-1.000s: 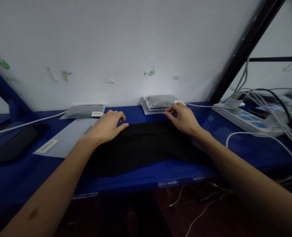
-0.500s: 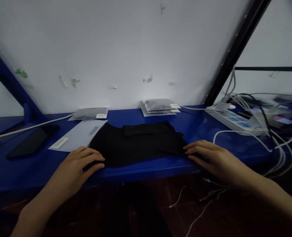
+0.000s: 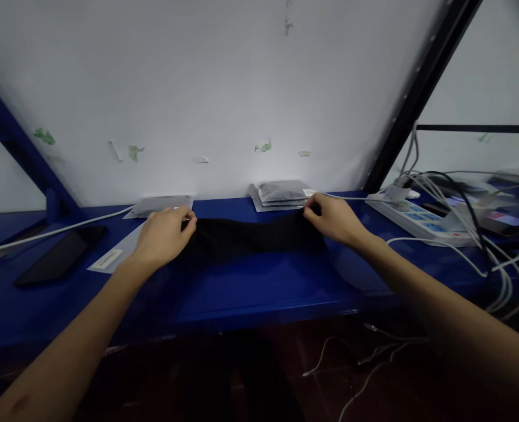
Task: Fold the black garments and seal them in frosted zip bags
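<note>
A black cloth (image 3: 251,235), perhaps a garment, is stretched between my two hands above the blue table. My left hand (image 3: 165,234) pinches its left end between thumb and fingers. At the other end, my right hand (image 3: 330,217) grips the right corner the same way. The near edge of the cloth is folded or raised toward the back, so it shows as a narrow band. Partly covered by my left hand lies a frosted plastic bag (image 3: 125,249) with a white label.
Packed bags (image 3: 281,193) are stacked by the wall, with another grey bag (image 3: 154,205) to their left. A dark phone-like slab (image 3: 61,255) lies at left. On the right are a power strip (image 3: 417,220) and tangled cables (image 3: 501,275). The table's front edge (image 3: 259,313) runs below.
Both hands have moved from the table's near edge toward the back, closing from spread fingers into pinches. The cloth's near edge went with them, baring the blue tabletop in front.
</note>
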`<action>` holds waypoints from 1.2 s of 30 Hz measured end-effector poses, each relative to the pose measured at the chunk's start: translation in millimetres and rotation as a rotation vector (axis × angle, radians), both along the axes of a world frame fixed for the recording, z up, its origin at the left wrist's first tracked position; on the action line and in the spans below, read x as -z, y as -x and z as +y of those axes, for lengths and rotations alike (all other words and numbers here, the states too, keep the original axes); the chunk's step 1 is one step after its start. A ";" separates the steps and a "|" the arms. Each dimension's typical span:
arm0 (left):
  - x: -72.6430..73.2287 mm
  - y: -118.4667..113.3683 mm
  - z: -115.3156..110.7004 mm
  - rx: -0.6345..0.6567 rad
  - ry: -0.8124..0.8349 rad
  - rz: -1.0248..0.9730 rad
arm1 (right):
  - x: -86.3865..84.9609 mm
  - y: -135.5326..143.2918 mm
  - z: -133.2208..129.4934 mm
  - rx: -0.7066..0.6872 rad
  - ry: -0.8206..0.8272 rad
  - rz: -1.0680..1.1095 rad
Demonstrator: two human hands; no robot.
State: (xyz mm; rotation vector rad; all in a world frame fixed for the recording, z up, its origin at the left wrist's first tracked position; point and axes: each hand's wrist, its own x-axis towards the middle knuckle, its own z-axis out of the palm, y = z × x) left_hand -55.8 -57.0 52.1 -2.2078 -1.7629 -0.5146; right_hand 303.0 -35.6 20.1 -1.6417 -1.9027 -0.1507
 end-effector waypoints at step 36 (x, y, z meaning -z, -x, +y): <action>32.2 13.4 22.3 0.095 0.007 0.013 | 50.3 -9.3 32.0 -0.015 0.025 0.015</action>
